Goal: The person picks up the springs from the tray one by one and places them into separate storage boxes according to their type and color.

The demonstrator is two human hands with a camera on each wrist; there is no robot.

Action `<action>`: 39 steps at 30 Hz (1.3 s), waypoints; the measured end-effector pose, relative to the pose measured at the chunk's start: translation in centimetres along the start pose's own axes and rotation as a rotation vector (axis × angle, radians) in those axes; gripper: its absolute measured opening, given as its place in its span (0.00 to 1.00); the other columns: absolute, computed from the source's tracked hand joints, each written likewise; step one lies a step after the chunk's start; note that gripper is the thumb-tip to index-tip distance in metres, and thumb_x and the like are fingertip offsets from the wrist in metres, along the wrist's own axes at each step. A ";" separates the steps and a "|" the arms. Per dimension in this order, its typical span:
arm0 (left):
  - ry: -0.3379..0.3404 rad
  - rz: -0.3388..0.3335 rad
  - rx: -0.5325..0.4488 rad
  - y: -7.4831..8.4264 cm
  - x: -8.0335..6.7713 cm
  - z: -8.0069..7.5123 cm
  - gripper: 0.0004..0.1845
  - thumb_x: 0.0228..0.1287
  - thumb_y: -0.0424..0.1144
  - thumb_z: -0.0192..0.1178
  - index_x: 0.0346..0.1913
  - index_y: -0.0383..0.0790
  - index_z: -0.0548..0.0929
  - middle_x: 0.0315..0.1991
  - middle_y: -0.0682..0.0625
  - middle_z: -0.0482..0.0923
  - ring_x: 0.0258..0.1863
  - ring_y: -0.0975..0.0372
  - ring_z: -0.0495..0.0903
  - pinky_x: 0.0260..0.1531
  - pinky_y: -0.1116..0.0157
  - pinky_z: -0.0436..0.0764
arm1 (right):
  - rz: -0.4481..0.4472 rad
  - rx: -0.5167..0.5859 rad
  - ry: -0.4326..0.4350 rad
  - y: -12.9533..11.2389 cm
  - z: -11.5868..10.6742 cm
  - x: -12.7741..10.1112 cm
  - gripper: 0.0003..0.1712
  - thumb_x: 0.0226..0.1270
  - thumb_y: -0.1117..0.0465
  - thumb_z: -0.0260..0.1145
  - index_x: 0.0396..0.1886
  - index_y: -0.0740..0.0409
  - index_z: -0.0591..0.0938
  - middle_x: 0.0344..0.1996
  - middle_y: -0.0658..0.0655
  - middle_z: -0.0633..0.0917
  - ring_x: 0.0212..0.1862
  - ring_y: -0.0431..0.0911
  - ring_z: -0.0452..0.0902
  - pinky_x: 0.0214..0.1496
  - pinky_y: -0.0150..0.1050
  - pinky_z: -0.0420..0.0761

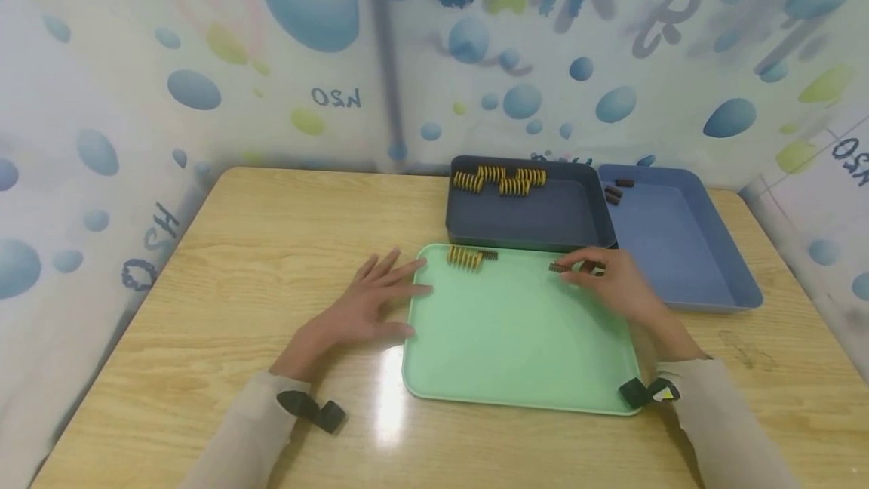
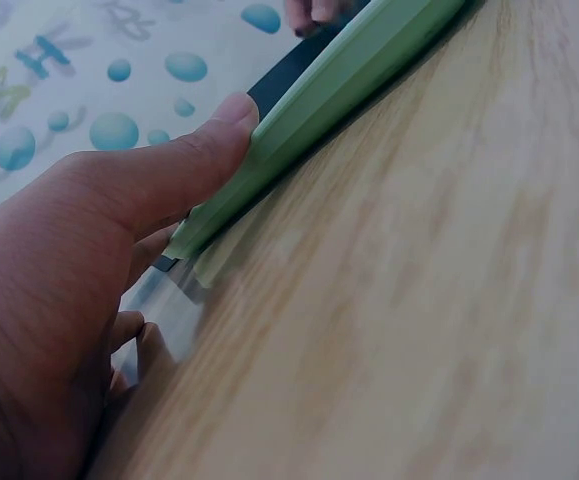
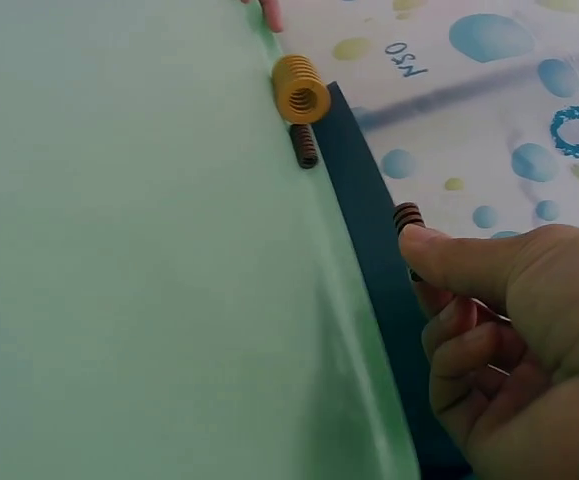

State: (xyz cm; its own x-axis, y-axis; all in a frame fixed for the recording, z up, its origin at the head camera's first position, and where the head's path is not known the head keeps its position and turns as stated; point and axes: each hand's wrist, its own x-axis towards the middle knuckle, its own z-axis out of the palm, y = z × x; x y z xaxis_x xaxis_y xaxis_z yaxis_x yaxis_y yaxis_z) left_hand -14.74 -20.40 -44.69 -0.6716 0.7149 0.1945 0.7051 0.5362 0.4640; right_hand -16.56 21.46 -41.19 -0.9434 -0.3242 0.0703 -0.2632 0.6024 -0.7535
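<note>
While a flat pale-green plastic tray (image 1: 519, 338) lies at the centre of a light wooden table (image 1: 224, 247), a person's left hand (image 1: 370, 300) rests spread on the wood at the tray's left edge, fingers straight, the thumb pressed against the green rim in the left-wrist view. The right hand (image 1: 611, 281), at the tray's upper right, has its fingers curled and pinches a small dark-brown coil spring (image 1: 560, 268) between thumb and fingertips; the right-wrist view shows the spring's end (image 3: 407, 216) poking out above the thumb, over the tray's far rim. Two springs remain on the green tray, near its upper-left corner: a larger yellow coil spring (image 1: 465, 256) and, touching its right end, a second small brown spring (image 1: 489, 255). Just behind the tray sits a dark grey rectangular bin (image 1: 529, 210) with several yellow springs (image 1: 501, 179) along its back wall, and to its right a blue rectangular bin (image 1: 686, 247) with a few brown springs (image 1: 616, 191) in its upper-left corner. By the look of it, sorting by colour is in hand, and nearly finished; the next move would seem to call for carrying the pinched spring right, over the blue bin's wall.
</note>
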 end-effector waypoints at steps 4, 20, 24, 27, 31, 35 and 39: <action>-0.003 0.003 -0.001 0.0 -0.1 -0.1 0.33 0.61 0.62 0.58 0.66 0.53 0.72 0.75 0.50 0.52 0.72 0.40 0.39 0.65 0.38 0.37 | -0.011 -0.014 0.031 -0.8 -1.2 -0.4 0.12 0.64 0.55 0.68 0.47 0.47 0.85 0.43 0.50 0.84 0.31 0.45 0.73 0.25 0.34 0.71; 0.000 0.008 0.012 -0.3 -0.2 0.0 0.33 0.61 0.63 0.57 0.67 0.53 0.72 0.75 0.50 0.51 0.72 0.40 0.39 0.65 0.38 0.38 | 0.126 -0.189 0.179 -0.1 -8.5 -0.2 0.17 0.63 0.46 0.67 0.48 0.45 0.85 0.42 0.49 0.83 0.35 0.42 0.72 0.25 0.35 0.69; -0.014 0.007 0.018 -0.3 -0.2 0.0 0.34 0.62 0.64 0.56 0.67 0.54 0.71 0.75 0.51 0.49 0.73 0.41 0.38 0.65 0.39 0.37 | 0.168 -0.194 0.174 0.7 -9.9 0.2 0.20 0.63 0.44 0.66 0.50 0.48 0.84 0.46 0.48 0.81 0.40 0.40 0.72 0.32 0.31 0.71; -0.008 0.004 0.008 -0.2 -0.2 0.0 0.34 0.61 0.65 0.55 0.67 0.54 0.71 0.75 0.51 0.49 0.73 0.42 0.38 0.66 0.39 0.36 | 0.158 -0.236 0.174 1.1 -10.8 0.8 0.21 0.63 0.44 0.66 0.50 0.48 0.85 0.46 0.50 0.82 0.38 0.40 0.72 0.29 0.33 0.70; 0.005 0.003 -0.005 -0.2 -0.2 0.0 0.34 0.61 0.66 0.55 0.66 0.52 0.72 0.75 0.50 0.51 0.73 0.41 0.39 0.66 0.39 0.36 | 0.162 -0.257 0.159 1.6 -12.1 1.6 0.21 0.63 0.43 0.65 0.51 0.47 0.84 0.46 0.46 0.81 0.39 0.35 0.73 0.31 0.31 0.70; 0.008 0.010 0.006 -0.3 -0.2 0.1 0.35 0.61 0.67 0.53 0.66 0.52 0.72 0.75 0.50 0.51 0.73 0.41 0.39 0.65 0.39 0.37 | 0.167 -0.201 0.156 2.2 -13.2 2.2 0.22 0.62 0.46 0.67 0.52 0.52 0.83 0.43 0.35 0.81 0.39 0.30 0.75 0.35 0.27 0.72; 0.013 0.021 0.003 -0.2 -0.1 0.1 0.35 0.62 0.67 0.52 0.67 0.52 0.72 0.75 0.50 0.51 0.72 0.40 0.39 0.65 0.38 0.37 | 0.168 -0.203 0.156 2.7 -13.8 2.8 0.23 0.62 0.47 0.68 0.52 0.53 0.83 0.41 0.31 0.80 0.38 0.28 0.75 0.35 0.25 0.72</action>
State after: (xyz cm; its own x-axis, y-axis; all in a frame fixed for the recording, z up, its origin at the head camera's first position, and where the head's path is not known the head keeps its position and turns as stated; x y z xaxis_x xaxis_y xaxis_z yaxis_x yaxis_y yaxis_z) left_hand -14.78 -20.59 -44.86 -0.6594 0.7204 0.2150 0.7198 0.5223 0.4573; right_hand -22.65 32.23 -34.03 -0.9925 -0.1015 0.0675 -0.1215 0.7767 -0.6181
